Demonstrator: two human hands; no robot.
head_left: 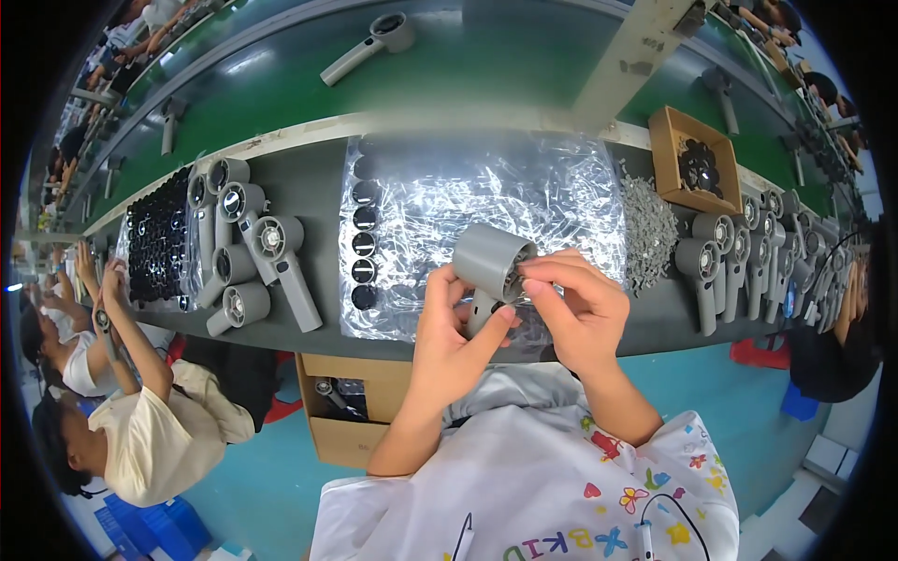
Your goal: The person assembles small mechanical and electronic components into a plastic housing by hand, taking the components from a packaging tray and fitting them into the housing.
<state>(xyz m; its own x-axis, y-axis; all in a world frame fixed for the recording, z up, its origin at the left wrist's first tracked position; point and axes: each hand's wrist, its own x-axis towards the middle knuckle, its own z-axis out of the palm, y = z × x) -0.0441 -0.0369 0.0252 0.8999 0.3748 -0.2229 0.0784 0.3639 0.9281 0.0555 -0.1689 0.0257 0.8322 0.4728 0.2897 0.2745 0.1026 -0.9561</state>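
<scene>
A grey handheld fan (pixel 488 258) is held up over the bench, its round head tilted with the open end toward the right. My left hand (pixel 447 344) wraps round the fan's handle just below the head. At the open end, my right hand (pixel 587 316) is closed in a pinch, fingertips touching or very near the rim. Whatever sits between those fingertips is too small to make out. Beneath the fan lies a sheet of clear plastic film (pixel 468 178), with a column of round black caps (pixel 363 245) along its left side.
Several grey fans (pixel 278 252) lie to the left beside rows of black parts (pixel 159 238); more fans (pixel 739 248) stand at the right. Small grey pieces (pixel 647 229) are heaped near a cardboard box (pixel 669 154) of black parts. Co-workers sit on both sides. Beyond runs a green conveyor (pixel 486 70).
</scene>
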